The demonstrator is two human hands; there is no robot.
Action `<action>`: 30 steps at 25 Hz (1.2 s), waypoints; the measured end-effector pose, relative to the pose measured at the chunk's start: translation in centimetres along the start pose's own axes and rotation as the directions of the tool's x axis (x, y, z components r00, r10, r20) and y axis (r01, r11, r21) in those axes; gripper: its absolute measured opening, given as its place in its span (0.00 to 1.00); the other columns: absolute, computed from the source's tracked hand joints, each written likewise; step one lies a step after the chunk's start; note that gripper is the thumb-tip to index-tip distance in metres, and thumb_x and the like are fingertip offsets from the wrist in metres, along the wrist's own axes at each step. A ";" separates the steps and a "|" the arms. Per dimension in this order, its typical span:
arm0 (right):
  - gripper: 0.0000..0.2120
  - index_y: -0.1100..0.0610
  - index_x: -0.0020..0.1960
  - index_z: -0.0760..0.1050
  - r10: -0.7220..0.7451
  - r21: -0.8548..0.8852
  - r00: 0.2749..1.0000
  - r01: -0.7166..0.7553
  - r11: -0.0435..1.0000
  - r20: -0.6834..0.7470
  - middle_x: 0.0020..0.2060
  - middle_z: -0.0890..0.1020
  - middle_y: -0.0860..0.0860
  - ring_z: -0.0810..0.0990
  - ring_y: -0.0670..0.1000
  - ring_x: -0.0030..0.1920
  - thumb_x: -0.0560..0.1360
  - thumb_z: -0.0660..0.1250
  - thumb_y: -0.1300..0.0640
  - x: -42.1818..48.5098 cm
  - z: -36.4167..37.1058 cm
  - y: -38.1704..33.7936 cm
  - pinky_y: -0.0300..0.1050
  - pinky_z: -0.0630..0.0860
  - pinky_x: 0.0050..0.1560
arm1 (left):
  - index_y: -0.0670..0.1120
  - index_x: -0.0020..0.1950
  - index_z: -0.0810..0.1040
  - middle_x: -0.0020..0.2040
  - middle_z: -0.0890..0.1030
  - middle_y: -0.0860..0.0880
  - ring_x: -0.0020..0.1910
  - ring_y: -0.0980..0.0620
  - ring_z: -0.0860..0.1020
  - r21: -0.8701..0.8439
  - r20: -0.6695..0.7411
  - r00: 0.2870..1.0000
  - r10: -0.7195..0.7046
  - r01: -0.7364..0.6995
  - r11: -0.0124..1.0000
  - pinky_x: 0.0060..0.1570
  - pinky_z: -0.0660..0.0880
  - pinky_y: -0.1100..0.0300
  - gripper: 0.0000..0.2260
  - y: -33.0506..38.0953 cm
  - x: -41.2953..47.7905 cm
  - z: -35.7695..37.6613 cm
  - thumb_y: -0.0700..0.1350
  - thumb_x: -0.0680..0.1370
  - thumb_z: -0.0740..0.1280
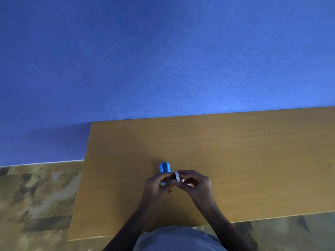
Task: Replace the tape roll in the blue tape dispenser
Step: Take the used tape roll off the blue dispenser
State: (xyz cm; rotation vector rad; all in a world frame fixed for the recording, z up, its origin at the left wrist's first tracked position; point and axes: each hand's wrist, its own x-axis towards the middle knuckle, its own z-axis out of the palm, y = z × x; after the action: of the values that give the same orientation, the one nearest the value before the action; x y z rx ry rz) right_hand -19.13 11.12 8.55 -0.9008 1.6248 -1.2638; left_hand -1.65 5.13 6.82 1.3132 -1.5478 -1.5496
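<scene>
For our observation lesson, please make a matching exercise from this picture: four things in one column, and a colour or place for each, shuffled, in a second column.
Column one:
1. tape dispenser
2. tape roll
3. table
4. wall

Column two:
A. brown wood, carrying everything else
B. white ring pinched between the fingertips of both hands
C. bright blue, just beyond the left hand
D. deep blue, behind the far edge

Pairs: 1-C, 2-B, 3-A, 4-D. The right hand meets the left at the roll.
</scene>
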 end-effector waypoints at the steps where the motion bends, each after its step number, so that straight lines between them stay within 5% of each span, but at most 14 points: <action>1: 0.14 0.54 0.51 0.91 -0.016 -0.002 1.000 0.016 1.000 -0.008 0.50 0.92 0.52 0.90 0.61 0.49 0.68 0.86 0.65 -0.2 -0.1 0.1 0.68 0.85 0.51 | 0.62 0.54 0.87 0.47 0.90 0.61 0.45 0.59 0.86 0.008 0.002 1.000 0.011 -0.011 1.000 0.37 0.87 0.59 0.19 0.1 -0.1 0.2 0.36 0.81 0.75; 6: 0.12 0.61 0.49 0.90 -0.061 -0.066 0.996 0.057 0.996 -0.061 0.47 0.89 0.55 0.90 0.58 0.47 0.68 0.85 0.70 -0.9 -0.8 0.6 0.65 0.86 0.49 | 0.60 0.58 0.88 0.46 0.90 0.56 0.43 0.56 0.88 0.070 0.004 0.997 0.080 -0.080 0.994 0.37 0.86 0.60 0.14 -0.5 -0.4 1.1 0.40 0.81 0.75; 13: 0.11 0.55 0.50 0.91 -0.249 -0.347 0.962 0.196 0.917 -0.114 0.44 0.90 0.45 0.88 0.43 0.40 0.71 0.84 0.65 -2.4 -0.1 0.7 0.34 0.83 0.43 | 0.69 0.54 0.86 0.43 0.89 0.62 0.39 0.58 0.87 0.122 -0.038 0.994 0.103 -0.098 0.988 0.36 0.85 0.65 0.20 -1.4 -0.8 1.8 0.40 0.81 0.76; 19: 0.08 0.57 0.49 0.91 -0.294 -0.444 0.945 0.203 0.873 -0.145 0.41 0.90 0.48 0.87 0.47 0.35 0.72 0.83 0.66 -2.2 0.0 0.9 0.46 0.85 0.38 | 0.70 0.51 0.86 0.42 0.89 0.61 0.36 0.58 0.87 0.109 -0.065 0.996 0.063 -0.056 0.992 0.36 0.88 0.56 0.10 -1.5 -0.5 2.3 0.53 0.78 0.76; 23: 0.06 0.50 0.49 0.90 -0.212 -0.385 0.960 0.127 0.914 -0.185 0.42 0.90 0.42 0.88 0.44 0.40 0.75 0.82 0.59 -1.3 -0.3 1.9 0.40 0.85 0.41 | 0.63 0.52 0.87 0.42 0.89 0.60 0.38 0.56 0.88 0.147 -0.071 0.996 0.056 -0.045 0.988 0.37 0.89 0.49 0.06 -2.2 0.2 2.0 0.55 0.76 0.73; 26: 0.03 0.48 0.47 0.89 -0.137 -0.383 0.955 0.027 0.923 -0.262 0.40 0.89 0.40 0.88 0.42 0.40 0.76 0.81 0.55 0.2 -1.8 3.8 0.40 0.85 0.40 | 0.56 0.54 0.88 0.42 0.90 0.58 0.39 0.56 0.88 0.167 -0.080 0.997 0.019 -0.005 0.986 0.38 0.89 0.46 0.10 -3.0 0.7 1.7 0.56 0.76 0.72; 30: 0.07 0.52 0.52 0.89 -0.102 -0.567 0.965 -0.055 0.822 -0.241 0.46 0.89 0.44 0.87 0.44 0.41 0.76 0.80 0.62 1.4 -4.5 7.2 0.52 0.87 0.40 | 0.56 0.55 0.89 0.45 0.90 0.59 0.42 0.56 0.88 0.185 -0.072 0.997 -0.016 0.029 0.982 0.41 0.89 0.47 0.11 -3.7 1.3 1.1 0.57 0.75 0.74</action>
State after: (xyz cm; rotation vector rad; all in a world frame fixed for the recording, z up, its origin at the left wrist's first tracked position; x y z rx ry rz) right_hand -24.09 13.07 1.73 -1.1466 2.2809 -0.9390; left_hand -2.18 4.97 2.76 1.4754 -1.6705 -1.3832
